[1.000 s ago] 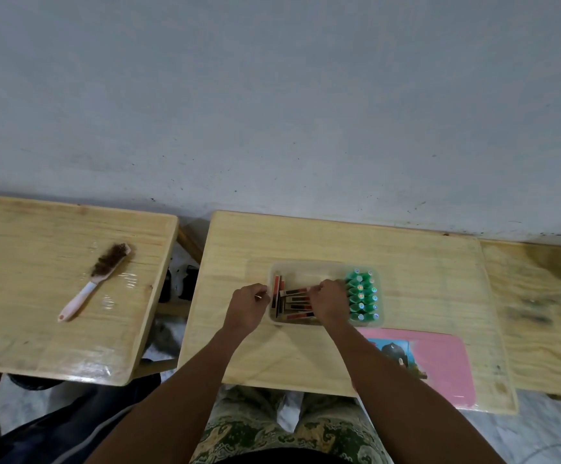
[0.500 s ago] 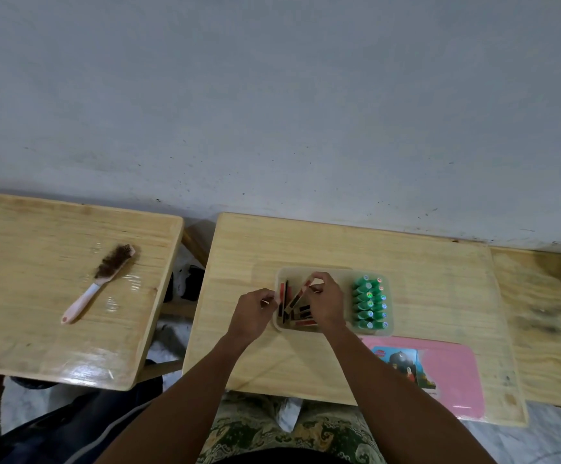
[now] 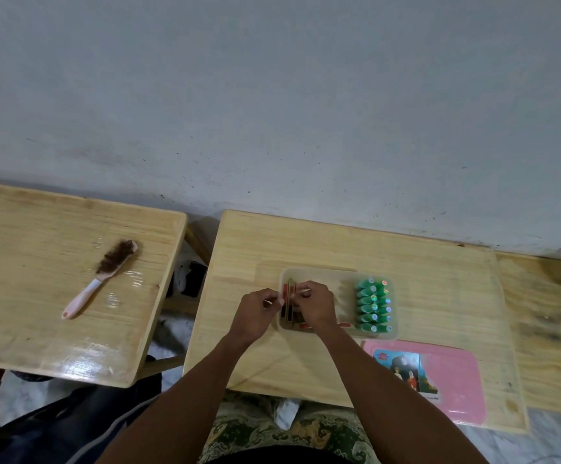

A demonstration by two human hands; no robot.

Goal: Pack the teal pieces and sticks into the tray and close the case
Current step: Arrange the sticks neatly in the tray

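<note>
Tray (image 3: 319, 272): clear plastic, set on the middle wooden table (image 3: 423, 286), near its front half.
Teal pieces (image 3: 373, 306): packed in rows in the right part of the tray, lying on their sides, touching one another.
Sticks (image 3: 291, 304): red, dark and tan, laid side by side in the left part of the tray, partly hidden under the hands.
Left hand (image 3: 257, 314): at the tray's left edge, fingers curled together, tips pinched on a thin pale stick end.
Right hand (image 3: 316, 304): over the stick section of the tray, fingers bent and bunched, tips pinched on a thin pale stick end near the left hand.
Pink lid (image 3: 453, 380): flat on the same table, just in front of the tray to the right, picture label facing up.
Brush (image 3: 101, 277): pink handle, brown bristles, lying slantwise on the left table (image 3: 21, 236), well apart from the tray.
</note>
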